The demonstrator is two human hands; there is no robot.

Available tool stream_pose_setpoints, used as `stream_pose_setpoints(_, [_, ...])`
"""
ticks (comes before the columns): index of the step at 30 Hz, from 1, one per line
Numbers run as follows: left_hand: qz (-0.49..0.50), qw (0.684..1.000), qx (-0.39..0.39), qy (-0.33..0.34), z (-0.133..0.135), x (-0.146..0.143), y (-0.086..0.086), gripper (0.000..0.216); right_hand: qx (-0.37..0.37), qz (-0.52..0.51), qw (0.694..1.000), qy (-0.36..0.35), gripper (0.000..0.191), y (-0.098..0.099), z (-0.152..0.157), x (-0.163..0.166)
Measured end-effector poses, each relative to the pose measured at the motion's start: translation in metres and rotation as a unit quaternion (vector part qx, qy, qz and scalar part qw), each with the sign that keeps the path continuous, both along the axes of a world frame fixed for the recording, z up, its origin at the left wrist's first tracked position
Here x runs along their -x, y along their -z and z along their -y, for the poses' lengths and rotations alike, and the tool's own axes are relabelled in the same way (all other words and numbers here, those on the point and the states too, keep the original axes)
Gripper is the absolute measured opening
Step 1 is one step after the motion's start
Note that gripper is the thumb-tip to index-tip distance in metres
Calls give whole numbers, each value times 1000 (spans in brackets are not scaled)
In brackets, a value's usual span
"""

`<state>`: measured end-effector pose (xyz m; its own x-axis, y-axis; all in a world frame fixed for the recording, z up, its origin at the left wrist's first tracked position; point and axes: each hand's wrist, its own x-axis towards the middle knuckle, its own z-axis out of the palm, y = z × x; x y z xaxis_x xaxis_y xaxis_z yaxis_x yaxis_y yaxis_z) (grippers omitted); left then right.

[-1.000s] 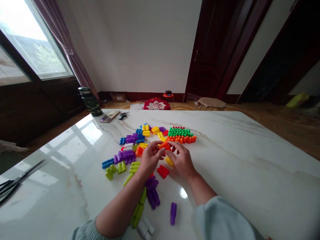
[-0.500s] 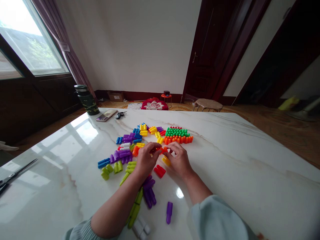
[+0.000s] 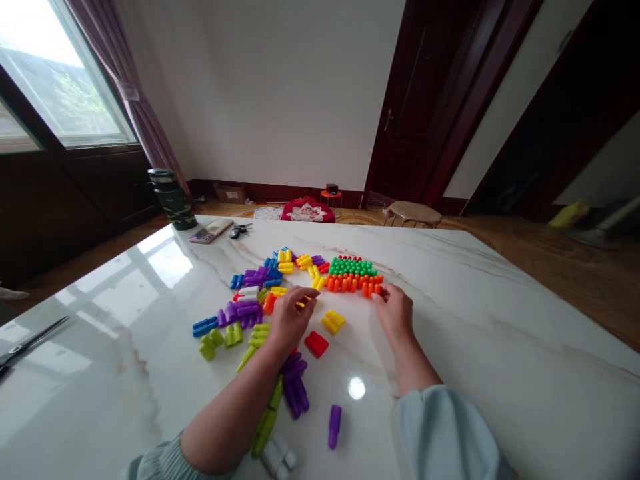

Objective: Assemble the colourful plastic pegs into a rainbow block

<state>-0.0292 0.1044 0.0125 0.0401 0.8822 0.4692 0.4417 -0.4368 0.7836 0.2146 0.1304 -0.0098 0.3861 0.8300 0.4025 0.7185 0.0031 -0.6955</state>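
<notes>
My right hand (image 3: 395,311) pinches an orange bullet-shaped plastic block (image 3: 371,289) at the front right of a standing group. That group has rows of orange blocks (image 3: 345,284), green blocks (image 3: 353,267) and red ones behind. My left hand (image 3: 294,313) hovers over the loose pile, fingers bent and apart from the thumb. Some yellow shows beneath its fingers, partly hidden. Between the hands lie a yellow block pair (image 3: 333,322) and a red block (image 3: 317,344). Purple blocks (image 3: 296,387) and lime-green blocks (image 3: 233,335) lie around my left forearm.
On the marble table (image 3: 450,320), scissors (image 3: 30,345) lie at the left edge. A camouflage flask (image 3: 173,203), a phone (image 3: 211,231) and keys (image 3: 240,231) stand or lie at the back left. One purple block (image 3: 335,427) lies near the front.
My right hand has moved right, away from my left hand, bringing orange blocks to the front of the standing group. My left hand has stayed nearly in place, its fingers no longer on the orange blocks.
</notes>
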Motion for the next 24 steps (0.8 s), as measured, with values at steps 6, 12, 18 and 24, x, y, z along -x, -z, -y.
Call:
stream_pose_setpoints(6, [-8, 1000, 2, -2, -1, 1, 2, 15, 22, -10, 1000, -5, 26, 0, -1, 12])
stream_pose_setpoints(12, [-7, 1000, 5, -4, -2, 1, 4, 15, 111, 88, 987, 72, 12, -23, 17, 23])
stream_pose_setpoints(18, [-11, 1000, 18, -10, -1, 1, 3, 15, 126, 96, 987, 4, 20, -19, 15, 26])
stream_pose_setpoints(24, [-10, 1000, 16, -13, -2, 0, 3, 15, 120, 104, 987, -7, 25, -14, 12, 27])
